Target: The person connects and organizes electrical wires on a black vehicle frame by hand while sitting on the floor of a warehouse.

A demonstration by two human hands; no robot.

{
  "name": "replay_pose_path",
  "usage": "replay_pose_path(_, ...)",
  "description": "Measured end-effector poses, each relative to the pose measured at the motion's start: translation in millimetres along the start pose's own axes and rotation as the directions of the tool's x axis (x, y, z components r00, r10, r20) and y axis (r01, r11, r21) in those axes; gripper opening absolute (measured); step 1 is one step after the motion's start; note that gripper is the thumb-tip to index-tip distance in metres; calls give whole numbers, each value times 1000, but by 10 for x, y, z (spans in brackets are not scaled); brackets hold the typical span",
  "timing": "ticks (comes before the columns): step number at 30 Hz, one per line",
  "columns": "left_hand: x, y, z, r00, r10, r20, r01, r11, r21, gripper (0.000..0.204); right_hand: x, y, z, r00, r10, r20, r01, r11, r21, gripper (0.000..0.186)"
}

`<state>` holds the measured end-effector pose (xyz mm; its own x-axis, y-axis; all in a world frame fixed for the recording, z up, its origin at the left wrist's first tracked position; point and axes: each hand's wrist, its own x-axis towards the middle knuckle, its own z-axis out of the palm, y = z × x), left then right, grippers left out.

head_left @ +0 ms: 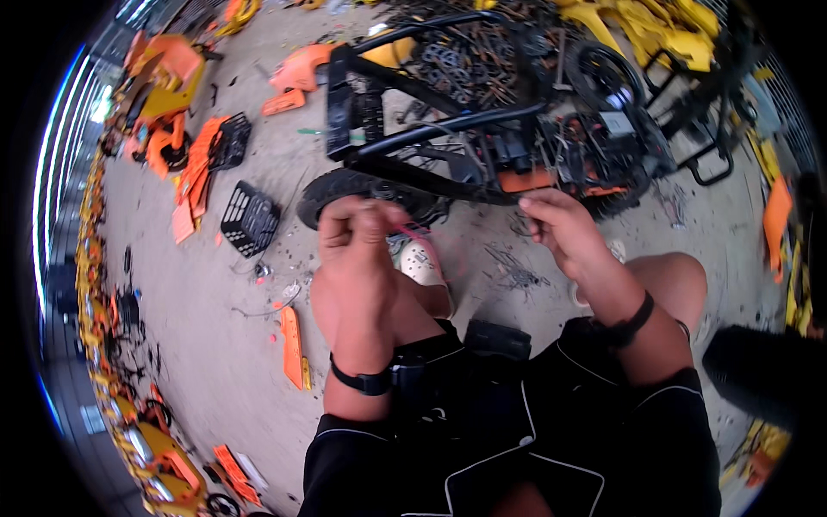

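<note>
A stripped black bicycle frame [431, 129] with a small tyre [345, 185] lies on its side on the concrete in front of me. My left hand [357, 237] is closed around a small red-handled tool just below the tyre. My right hand [560, 228] pinches something small by the orange part [527, 179] at the frame's middle, where wires and black boxes [594, 142] are exposed. What the right fingers hold is hidden. Both wrists wear black bands. I squat with bare knees and black shorts.
Two black baskets [250, 215] and orange plastic panels [194, 172] lie to the left. A loose orange strip [293, 345] sits near my left knee. Yellow covers [655, 30] and a heap of dark metal parts [482, 52] are behind the frame. Dismantled orange and yellow bikes line the left edge.
</note>
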<state>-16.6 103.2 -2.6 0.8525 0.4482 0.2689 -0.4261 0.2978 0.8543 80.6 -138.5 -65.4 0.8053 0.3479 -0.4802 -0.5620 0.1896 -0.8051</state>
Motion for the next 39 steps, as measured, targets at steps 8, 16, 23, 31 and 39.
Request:
replay_pose_path(8,138,-106,-10,994,-114,3,112,979,-170,15,-59,-75,148,968,-172,185,217,941,-261,37)
replay_pose_path(16,-54,-203,327,972,-231,-42,232,972,44,10,-396,-178,493,696,-429,576,717,455,-528,77)
replay_pose_path(23,73,-274,377,952,-304,-37,296,945,-142,15,-394,-90,402,845,-29,535,219,929,-297,27)
replay_pose_path(31,85,-230,299,953,-302,-26,293,939,-180,15,-556,-200,425,866,53,498,4,994,-111,37)
replay_pose_path(39,119,-136,248,964,-250,-91,228,952,-206,16,-614,-211,354,841,104,532,-48,992,-118,38)
